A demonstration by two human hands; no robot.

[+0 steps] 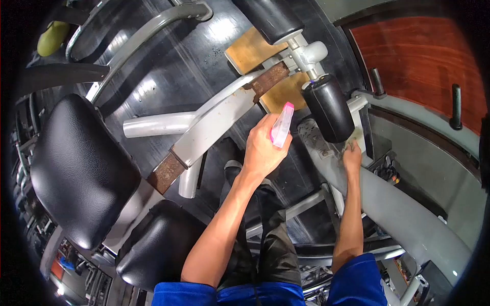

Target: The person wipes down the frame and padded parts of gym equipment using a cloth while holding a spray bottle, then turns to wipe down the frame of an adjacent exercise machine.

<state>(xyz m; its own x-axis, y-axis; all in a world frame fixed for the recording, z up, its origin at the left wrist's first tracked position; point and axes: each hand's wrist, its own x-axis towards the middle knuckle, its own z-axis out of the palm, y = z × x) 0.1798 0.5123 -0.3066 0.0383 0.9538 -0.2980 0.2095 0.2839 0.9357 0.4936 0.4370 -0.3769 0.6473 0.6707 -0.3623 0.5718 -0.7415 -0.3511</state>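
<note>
My left hand [266, 145] is closed around a spray bottle, whose clear and pink spray head [283, 125] sticks up above the fingers. Below and to the right of a black foam roller [328, 108], my right hand [352, 155] is at the grey machine frame [398, 199]. Its fingers are bent over a pale, greyish cloth [356, 138], partly hidden by the roller and the hand. The spray bottle's body is hidden by my left hand.
Two black padded seats [81, 168] stand at the left. A grey beam [214, 127] with rusty patches crosses the middle. Another black roller [270, 20] is at the top, near yellowish boards [252, 50]. A reddish wooden panel [413, 61] is at the right.
</note>
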